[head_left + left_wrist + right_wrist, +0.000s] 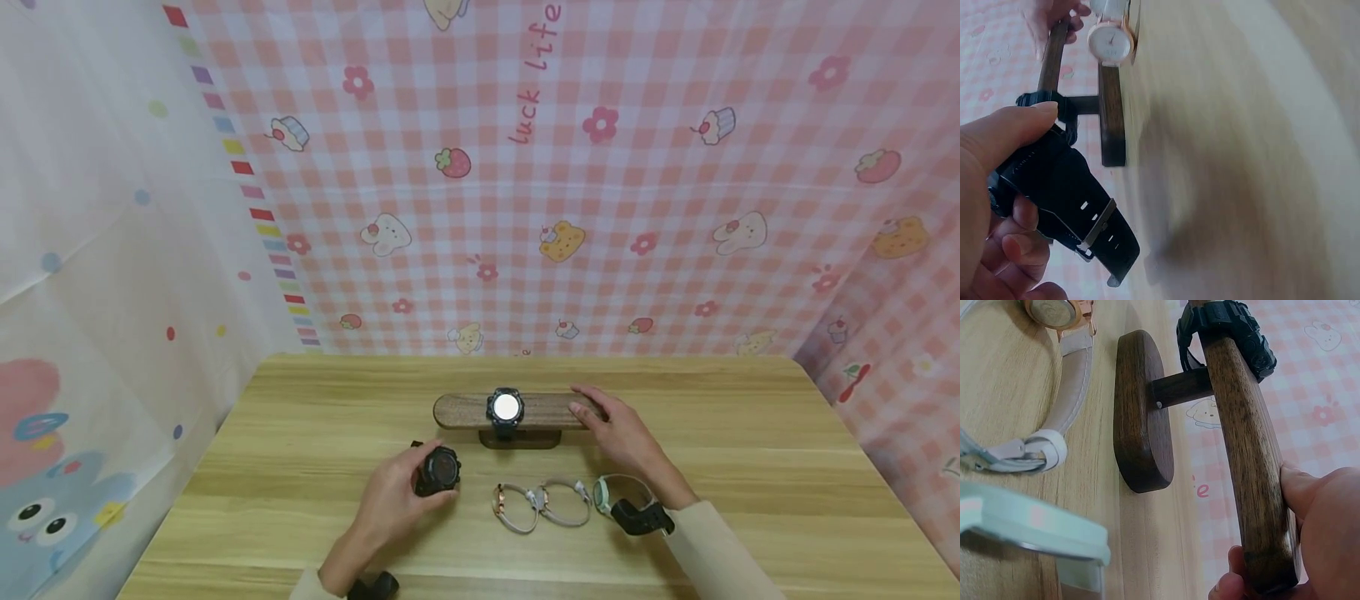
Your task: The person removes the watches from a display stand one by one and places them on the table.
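My left hand (393, 487) grips a black wristwatch (438, 469) by its case, held to the left of a dark wooden watch stand (551, 410). In the left wrist view the buckled black strap (1079, 194) hangs from between thumb and fingers. Around the stand's bar sits another black watch (506, 406), its round face lit white in the head view. My right hand (622, 429) holds the bar's right end, with the thumb on one side and fingertips curled round the other in the right wrist view.
In front of the stand lie two pale-strapped watches with rose-gold cases, a left one (516, 508) and a middle one (564, 502). A mint-green watch (602, 495) lies by the right wrist. A pink checked cloth (525, 192) hangs behind the wooden table (315, 417).
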The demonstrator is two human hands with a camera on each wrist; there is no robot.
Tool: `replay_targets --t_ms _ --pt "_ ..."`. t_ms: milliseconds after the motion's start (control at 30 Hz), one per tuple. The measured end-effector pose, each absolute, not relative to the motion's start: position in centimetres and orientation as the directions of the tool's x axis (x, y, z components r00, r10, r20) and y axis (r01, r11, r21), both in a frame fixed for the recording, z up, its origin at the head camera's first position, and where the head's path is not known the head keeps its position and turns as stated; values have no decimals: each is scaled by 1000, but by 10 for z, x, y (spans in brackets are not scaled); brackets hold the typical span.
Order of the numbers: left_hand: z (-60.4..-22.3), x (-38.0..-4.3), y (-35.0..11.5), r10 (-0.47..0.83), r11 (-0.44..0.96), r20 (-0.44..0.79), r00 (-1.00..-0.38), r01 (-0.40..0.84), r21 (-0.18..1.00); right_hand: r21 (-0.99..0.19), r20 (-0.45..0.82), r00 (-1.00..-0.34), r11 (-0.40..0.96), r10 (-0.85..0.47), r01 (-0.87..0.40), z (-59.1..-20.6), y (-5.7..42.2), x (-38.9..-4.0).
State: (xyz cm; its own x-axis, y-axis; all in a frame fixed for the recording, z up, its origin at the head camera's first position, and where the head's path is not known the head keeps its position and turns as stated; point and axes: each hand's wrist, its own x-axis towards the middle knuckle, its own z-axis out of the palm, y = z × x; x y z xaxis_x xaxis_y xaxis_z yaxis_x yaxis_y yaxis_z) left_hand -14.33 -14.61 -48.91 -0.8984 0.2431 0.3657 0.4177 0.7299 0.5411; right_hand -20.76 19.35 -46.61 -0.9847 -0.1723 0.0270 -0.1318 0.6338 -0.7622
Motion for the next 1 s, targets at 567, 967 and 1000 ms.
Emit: replay_targets --t_ms 567,967,1000 --pt "-492 -136 -126 344 751 313 -886 459 475 -763 -1 -986 638 -165 -106 -465 194 -208" --pt "-494 -137 -119 384 790 303 -872 480 381 -754 26 -985 644 -169 -131 -466 194 -208" --pt "-494 -137 -118 385 793 303 -872 480 375 -753 28 -985 644 -170 -133 -466 193 -208"
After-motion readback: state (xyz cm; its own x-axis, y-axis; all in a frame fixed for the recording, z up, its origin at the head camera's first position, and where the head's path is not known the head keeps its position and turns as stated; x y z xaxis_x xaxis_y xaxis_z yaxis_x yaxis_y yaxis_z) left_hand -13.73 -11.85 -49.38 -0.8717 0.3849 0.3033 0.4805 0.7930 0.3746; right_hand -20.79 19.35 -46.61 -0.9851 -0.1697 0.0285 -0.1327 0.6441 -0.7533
